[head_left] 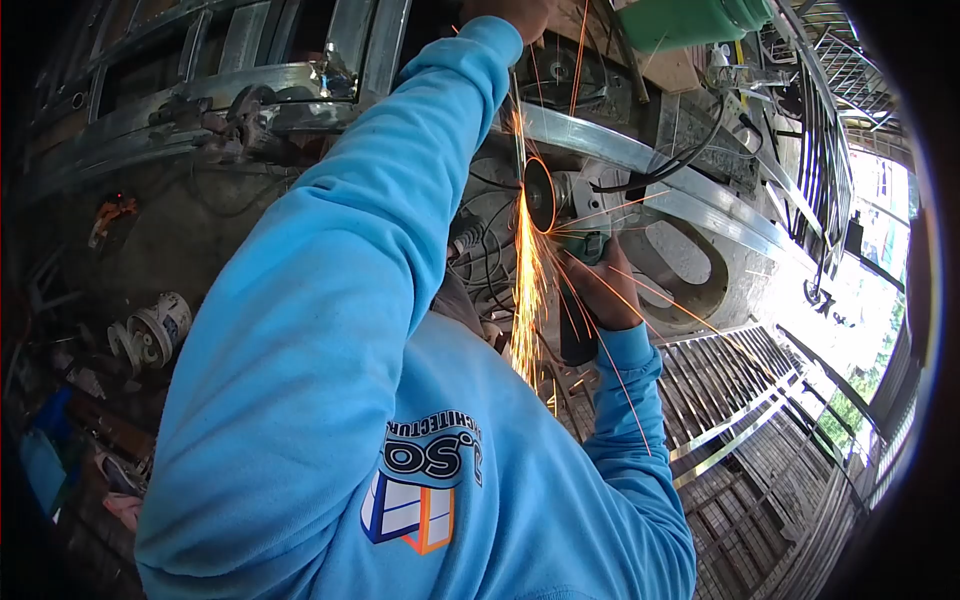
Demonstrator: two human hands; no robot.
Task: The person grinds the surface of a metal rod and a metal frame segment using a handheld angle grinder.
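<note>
An angle grinder (578, 208) is in my right hand (607, 288), whose fingers wrap round its green body. The grinder's disc (540, 193) meets a thin upright metal piece (519, 150), and orange sparks (527, 290) stream down from the contact and fan out to the right. My left hand (515, 12) is at the top edge, above the upper end of the thin piece. The frame cuts off most of its fingers, so its grip is unclear.
A long metal bar (690, 190) slants behind the grinder. Black cables (690, 155) loop over it. A metal grille (730, 390) lies at the right, a metal frame (240, 45) at the upper left. White buckets (155, 328) are on the left, a green container (690, 20) at the top.
</note>
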